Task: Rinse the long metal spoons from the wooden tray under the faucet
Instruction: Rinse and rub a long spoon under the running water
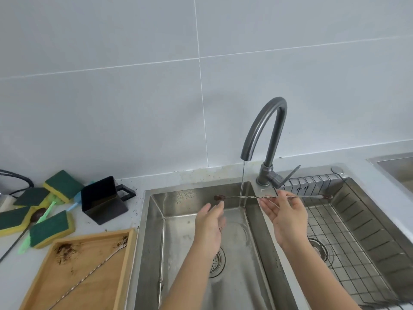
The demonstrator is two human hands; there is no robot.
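Right hand (288,217) pinches a long twisted spoon (250,197) between its fingertips, palm up, holding it level across the sink (154,220). The spoon's dirty bowl end points left over the left basin, the shaft crosses the water stream (242,182) falling from the faucet (266,139), and its other end, also brown-stained, sticks out right over the wire rack (348,249); exact tip shape there is hard to make out. Left hand (210,227) is open, fingers loosely spread, empty, just below the bowl end; whether a fingertip touches the spoon, cannot tell. A second spoon (89,271) lies diagonally in the wooden tray (127,253) on the counter left of the sink, its lower end cut off by the bottom edge, its upper end in brown crumbs at the tray's far right corner. The tray itself is cut off at the bottom. Behind it: green-and-yellow sponges (52,229), a black container (101,201), and a third dark-bowled spoon (36,215) partly hidden among the sponges, its handle running off the left edge. The left basin's drain is partly hidden by the left forearm. Another basin (400,168) is cropped at the right edge.
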